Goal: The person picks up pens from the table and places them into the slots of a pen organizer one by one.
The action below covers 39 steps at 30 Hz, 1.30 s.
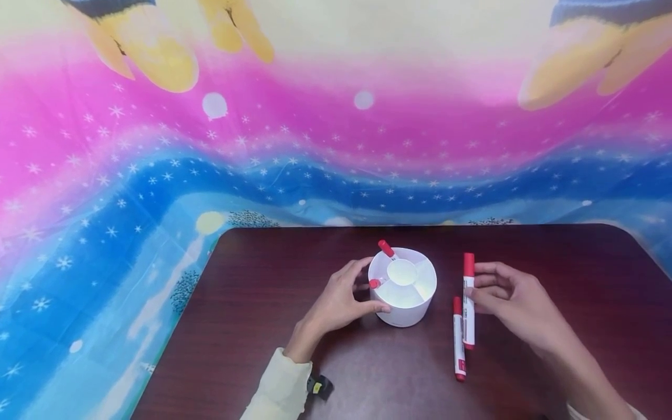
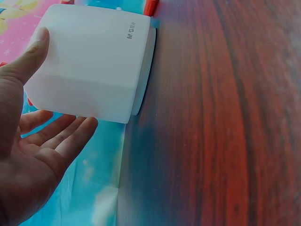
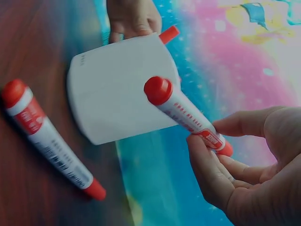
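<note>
A round white pen holder with divided compartments stands on the table, two red-capped markers in its left side; one is an upright marker, the other a marker with its red end at the rim. My left hand grips the holder from the left, thumb on the near wall and fingers round the far side. To the right, my right hand pinches a white marker with red ends between thumb and fingers, above the table. Below it a second such marker lies on the table.
The dark wood-grain table has rounded far corners. Behind it and along the left hangs a colourful printed cloth. A black strap device sits at the left wrist, by the pale sleeve.
</note>
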Available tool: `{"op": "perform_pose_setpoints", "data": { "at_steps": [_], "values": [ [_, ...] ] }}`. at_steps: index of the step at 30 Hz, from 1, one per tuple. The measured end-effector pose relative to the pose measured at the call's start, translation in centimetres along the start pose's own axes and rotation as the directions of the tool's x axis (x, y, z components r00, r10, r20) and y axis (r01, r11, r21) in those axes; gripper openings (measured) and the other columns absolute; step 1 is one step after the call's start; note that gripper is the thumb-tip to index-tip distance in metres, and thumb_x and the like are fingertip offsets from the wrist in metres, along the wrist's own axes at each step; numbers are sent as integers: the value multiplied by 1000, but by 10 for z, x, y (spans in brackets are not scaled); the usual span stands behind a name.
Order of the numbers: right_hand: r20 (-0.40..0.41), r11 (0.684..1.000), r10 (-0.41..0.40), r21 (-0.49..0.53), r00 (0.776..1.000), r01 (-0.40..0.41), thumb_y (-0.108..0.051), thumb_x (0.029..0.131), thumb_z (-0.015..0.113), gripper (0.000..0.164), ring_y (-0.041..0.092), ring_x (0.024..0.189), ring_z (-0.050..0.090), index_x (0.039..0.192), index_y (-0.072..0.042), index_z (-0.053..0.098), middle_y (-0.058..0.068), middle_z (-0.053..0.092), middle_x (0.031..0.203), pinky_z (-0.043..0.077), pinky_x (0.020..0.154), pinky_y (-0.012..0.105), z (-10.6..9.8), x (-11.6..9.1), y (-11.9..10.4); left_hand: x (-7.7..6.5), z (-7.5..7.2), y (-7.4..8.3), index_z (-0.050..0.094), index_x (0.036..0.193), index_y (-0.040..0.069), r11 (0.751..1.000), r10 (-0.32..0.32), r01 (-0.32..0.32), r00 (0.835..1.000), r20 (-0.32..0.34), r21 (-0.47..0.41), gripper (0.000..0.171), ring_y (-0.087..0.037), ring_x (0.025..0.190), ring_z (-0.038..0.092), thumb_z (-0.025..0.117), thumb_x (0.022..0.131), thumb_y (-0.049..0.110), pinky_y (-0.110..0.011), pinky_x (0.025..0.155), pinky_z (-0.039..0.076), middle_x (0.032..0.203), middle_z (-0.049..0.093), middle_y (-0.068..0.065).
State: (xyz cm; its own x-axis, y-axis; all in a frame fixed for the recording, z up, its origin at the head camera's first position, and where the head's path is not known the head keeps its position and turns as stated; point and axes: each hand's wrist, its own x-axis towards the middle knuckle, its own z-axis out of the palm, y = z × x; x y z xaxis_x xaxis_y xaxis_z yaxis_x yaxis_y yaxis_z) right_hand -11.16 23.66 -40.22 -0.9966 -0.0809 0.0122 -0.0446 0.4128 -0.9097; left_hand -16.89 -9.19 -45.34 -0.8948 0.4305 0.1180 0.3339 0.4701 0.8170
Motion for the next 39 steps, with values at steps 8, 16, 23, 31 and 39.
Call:
{"op": "perform_pose_setpoints", "data": {
  "at_steps": [8,16,23,31,39],
  "values": [
    [-31,997,-43,58,999,44,-4,101,74,57,2,93,75,150,8,47,-4,69,112,67,78,26,1,11,-15,1,-1,3,47,161,22,1000,3,-3,1000,3,-11,97,-20,124,73,97,79,41,-29,101,62,147,61,-1],
    [-49,993,-73,84,996,77,-5,102,72,57,2,93,75,152,5,46,-9,69,110,67,79,25,2,18,-32,2,0,2,47,160,23,1000,0,0,1000,2,-8,97,-20,124,73,97,80,40,-28,100,62,147,60,-2],
    [-66,992,-75,99,995,81,-5,102,72,62,2,95,75,156,3,43,-9,68,112,67,79,24,3,23,-39,2,0,2,47,160,23,1000,5,-5,1000,1,-10,97,-22,125,72,97,79,39,-28,100,62,145,61,-2],
    [-59,989,-26,145,998,34,-10,104,71,64,0,97,75,158,1,39,-4,65,114,66,82,24,7,32,-40,1,0,2,47,160,22,1000,5,-5,1000,3,-8,96,-20,125,72,97,80,39,-28,100,62,142,62,-2],
    [-88,972,-43,227,995,62,-6,103,72,48,3,94,77,145,-8,49,-3,65,109,66,81,23,10,34,-37,-1,1,1,46,161,24,1000,-12,12,1000,0,2,97,-19,126,71,97,80,40,-29,100,62,144,61,-1]
  ]
}}
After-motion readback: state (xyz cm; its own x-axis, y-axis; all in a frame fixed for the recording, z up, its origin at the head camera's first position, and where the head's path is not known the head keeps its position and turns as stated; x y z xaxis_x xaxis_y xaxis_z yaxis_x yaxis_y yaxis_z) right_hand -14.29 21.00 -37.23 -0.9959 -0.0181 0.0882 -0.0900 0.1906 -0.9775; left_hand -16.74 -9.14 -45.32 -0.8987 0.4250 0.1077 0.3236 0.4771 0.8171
